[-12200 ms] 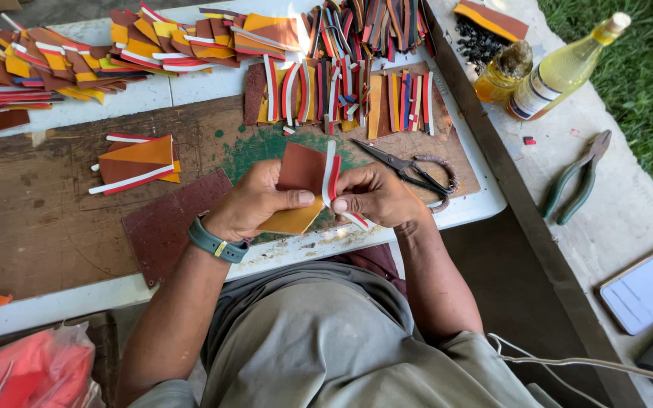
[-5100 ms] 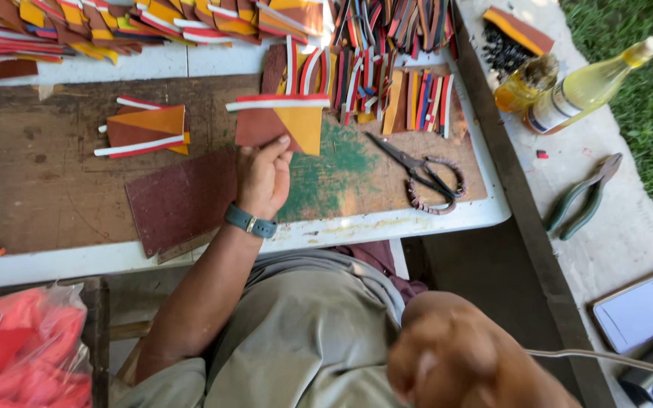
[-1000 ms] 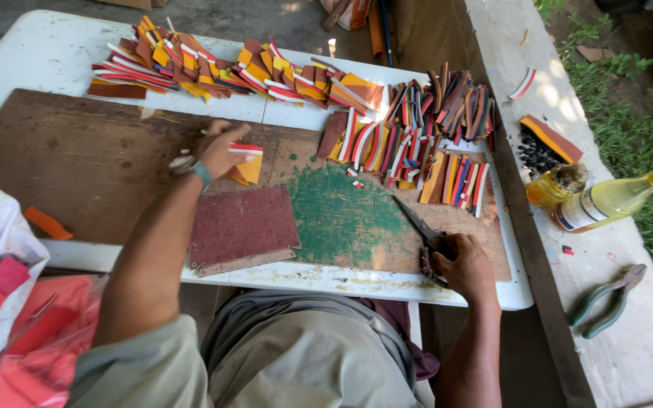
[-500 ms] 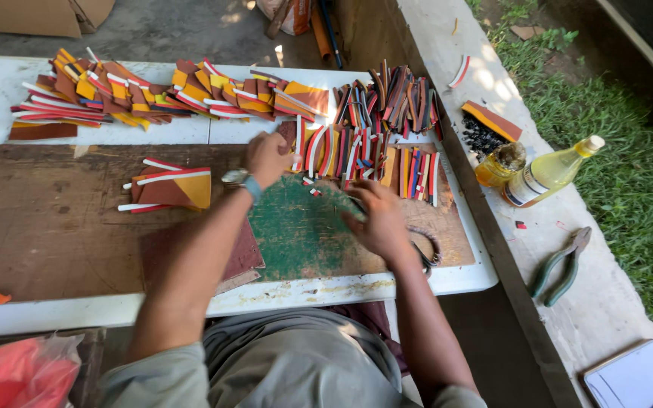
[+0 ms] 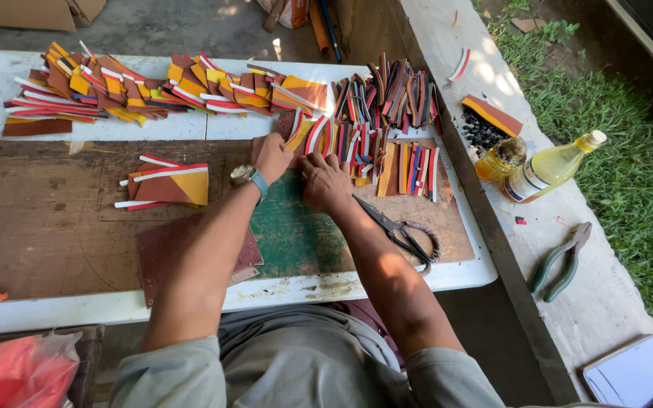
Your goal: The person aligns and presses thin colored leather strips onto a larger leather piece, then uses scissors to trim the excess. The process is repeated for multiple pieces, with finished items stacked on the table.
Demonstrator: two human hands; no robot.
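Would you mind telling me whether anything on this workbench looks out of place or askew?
Little stands out. A loose red-and-white strip lies alone on the concrete ledge, away from the sorted coloured piles, and a small red scrap sits near the yellow oil bottle. Both hands, left and right, rest on the striped pieces.

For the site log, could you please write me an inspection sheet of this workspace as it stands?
Surface: white table with a wooden board and a green mat.
Job's things: rows of multicoloured strips; a small stack of pieces.
Clutter: scissors, pliers, two bottles, a red bag.
Grippers: left hand and right hand rest on the strips.
Cables: nothing seen.
Surroundings: concrete ledge, grass, a tablet.
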